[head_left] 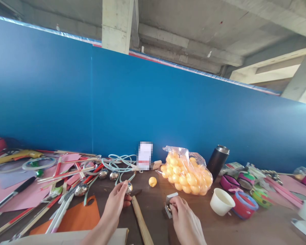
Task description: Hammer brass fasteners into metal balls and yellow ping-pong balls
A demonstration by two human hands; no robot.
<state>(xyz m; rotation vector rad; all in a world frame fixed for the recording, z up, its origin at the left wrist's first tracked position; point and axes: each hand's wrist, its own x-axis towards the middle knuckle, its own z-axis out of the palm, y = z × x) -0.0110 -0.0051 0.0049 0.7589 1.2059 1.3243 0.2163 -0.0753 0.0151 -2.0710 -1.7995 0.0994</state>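
Note:
My left hand (116, 201) pinches a shiny metal ball (129, 187) just above the brown table (229, 231). My right hand (185, 217) is closed around a small grey metal block (169, 202) resting on the table. A wooden stick (141, 222) lies between the two hands. A single orange ball (152, 181) sits beyond them, beside a clear bag of orange balls (185, 174). More metal balls (108, 175) lie to the left, near a coil of pale cord (119, 162).
A white cup (220, 201), coloured tape rolls (242, 200) and a black flask (217, 161) stand to the right. Sticks, pens, pink paper (22, 194) and an orange sheet (76, 217) cover the left side. A blue wall (153, 112) closes off the back.

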